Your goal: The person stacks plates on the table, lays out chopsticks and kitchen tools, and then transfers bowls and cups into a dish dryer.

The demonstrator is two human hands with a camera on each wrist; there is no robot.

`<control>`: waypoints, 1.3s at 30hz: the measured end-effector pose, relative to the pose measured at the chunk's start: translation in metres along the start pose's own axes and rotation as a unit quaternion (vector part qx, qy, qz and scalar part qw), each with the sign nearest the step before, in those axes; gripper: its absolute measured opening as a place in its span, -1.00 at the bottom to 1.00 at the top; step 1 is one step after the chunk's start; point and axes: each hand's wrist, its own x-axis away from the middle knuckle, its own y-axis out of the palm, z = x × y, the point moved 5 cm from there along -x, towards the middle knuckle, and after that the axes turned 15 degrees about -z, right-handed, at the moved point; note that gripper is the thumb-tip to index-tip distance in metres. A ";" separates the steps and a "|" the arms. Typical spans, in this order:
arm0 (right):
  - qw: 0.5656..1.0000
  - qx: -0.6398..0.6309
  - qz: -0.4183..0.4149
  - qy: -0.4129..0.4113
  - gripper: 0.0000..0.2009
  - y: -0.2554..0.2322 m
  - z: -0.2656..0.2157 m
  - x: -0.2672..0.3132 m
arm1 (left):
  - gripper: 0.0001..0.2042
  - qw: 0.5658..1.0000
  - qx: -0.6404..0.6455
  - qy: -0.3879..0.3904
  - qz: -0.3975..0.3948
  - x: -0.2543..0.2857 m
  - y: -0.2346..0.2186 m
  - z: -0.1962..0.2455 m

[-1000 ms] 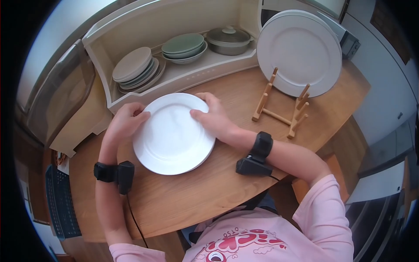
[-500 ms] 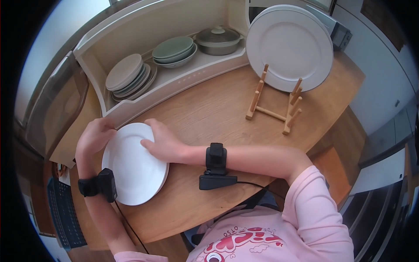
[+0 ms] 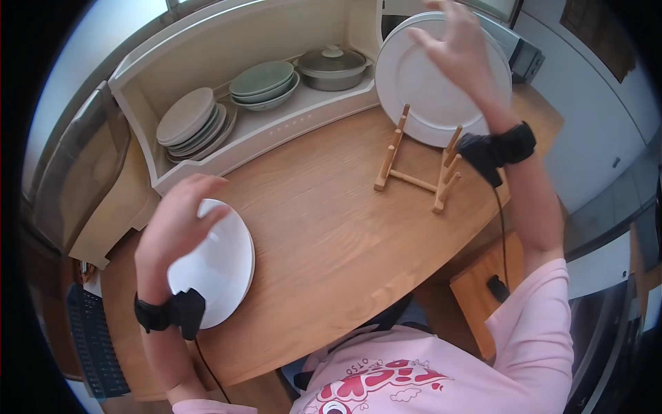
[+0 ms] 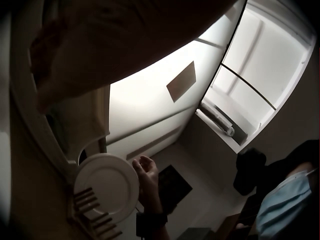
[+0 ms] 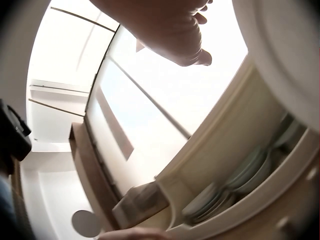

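Observation:
White round plates [image 3: 231, 265], one on another, lie on the left of the wooden table. My left hand [image 3: 181, 224] is over their far left part, fingers loosely bent and thumb apart, gripping nothing. Large white plates [image 3: 407, 79] stand upright at the back of a wooden peg rack [image 3: 414, 181]. Raised in front of their upper part, my right hand [image 3: 460, 55] has its thumb spread away from the fingers and holds nothing. In the left wrist view, that right hand [image 4: 147, 180] shows beside the rim of the upright plate [image 4: 107, 182].
A cream shelf unit [image 3: 276, 129] runs along the table's back. Inside are stacked plates [image 3: 185, 119], green bowls [image 3: 262, 79] and a lidded pot [image 3: 334, 63]. A dark basket [image 3: 93, 345] sits at the left edge, and a wooden stool [image 3: 476, 297] below the right edge.
Both hands moved the white plates left across the table, then let go. My right hand has swung up and right to the upright plates; the left has lifted over the white plates.

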 end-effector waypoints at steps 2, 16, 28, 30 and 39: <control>0.989 0.133 -0.042 0.056 -0.54 -0.012 0.083 0.013 | -0.70 0.998 -0.044 0.049 -0.008 -0.004 0.018 0.026; 0.961 -0.025 -0.206 0.184 -0.46 -0.030 0.171 0.027 | -0.88 0.989 -0.076 0.002 -0.129 -0.008 0.056 0.044; 0.989 0.121 -0.050 0.067 -0.51 -0.024 0.142 0.057 | -0.78 0.988 -0.056 -0.091 -0.109 0.004 0.046 -0.007; 0.991 0.121 -0.030 0.050 -0.54 -0.024 0.144 0.063 | -0.77 0.983 -0.059 -0.124 -0.125 0.006 0.045 -0.021; 0.992 0.105 -0.036 0.066 -0.65 -0.029 0.137 0.056 | -0.71 0.979 -0.042 -0.181 -0.081 0.013 0.032 -0.026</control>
